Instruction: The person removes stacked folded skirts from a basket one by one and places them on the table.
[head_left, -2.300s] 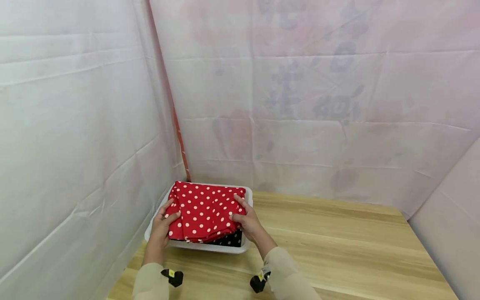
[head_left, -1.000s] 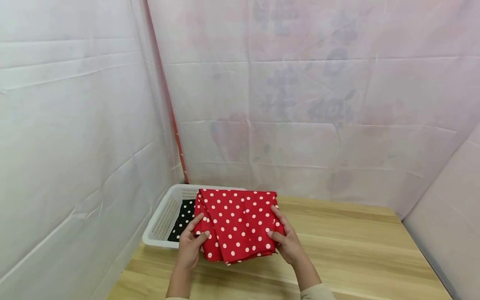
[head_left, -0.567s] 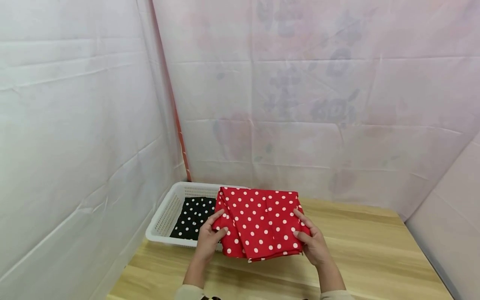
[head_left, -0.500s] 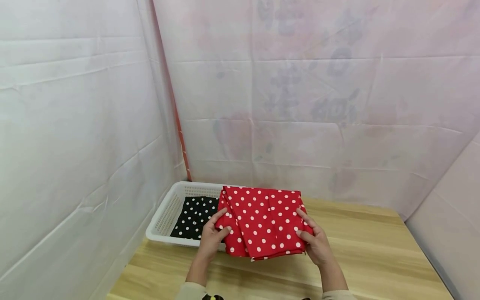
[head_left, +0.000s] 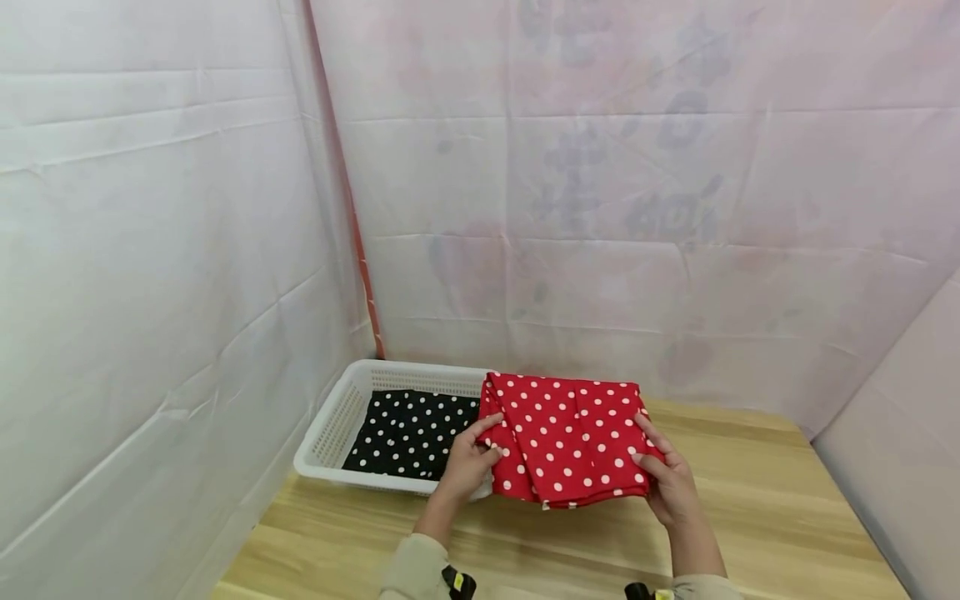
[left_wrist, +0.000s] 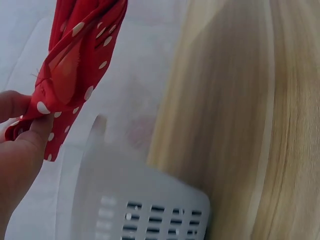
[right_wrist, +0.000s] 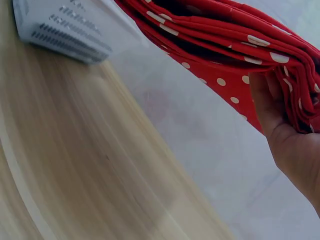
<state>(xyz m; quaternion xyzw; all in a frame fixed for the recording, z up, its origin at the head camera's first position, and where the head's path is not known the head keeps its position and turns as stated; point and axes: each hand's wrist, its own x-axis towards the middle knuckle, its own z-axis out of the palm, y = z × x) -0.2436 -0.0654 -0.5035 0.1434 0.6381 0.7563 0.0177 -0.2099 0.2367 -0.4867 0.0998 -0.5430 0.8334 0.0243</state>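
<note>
A folded red cloth with white polka dots (head_left: 570, 437) is held up between both hands, level above the table. My left hand (head_left: 467, 463) pinches its left edge, thumb on top and fingers beneath. At the right edge my right hand (head_left: 670, 483) grips it the same way. In the right wrist view, several stacked layers of the red cloth (right_wrist: 220, 40) show, with the fingers under them. A black polka-dot cloth (head_left: 408, 433) lies flat inside the white plastic basket (head_left: 322, 454), whose right end is hidden behind the red cloth and left hand.
The basket stands at the left back of the wooden table (head_left: 750, 492), close to the left sheet wall (head_left: 165, 317). A pale printed sheet (head_left: 637, 183) hangs along the back edge. Another sheet wall (head_left: 907, 400) borders the right side.
Both hands have lifted the red cloth out of the basket and carried it rightward. The black cloth, once mostly covered by it, now shows in the basket.
</note>
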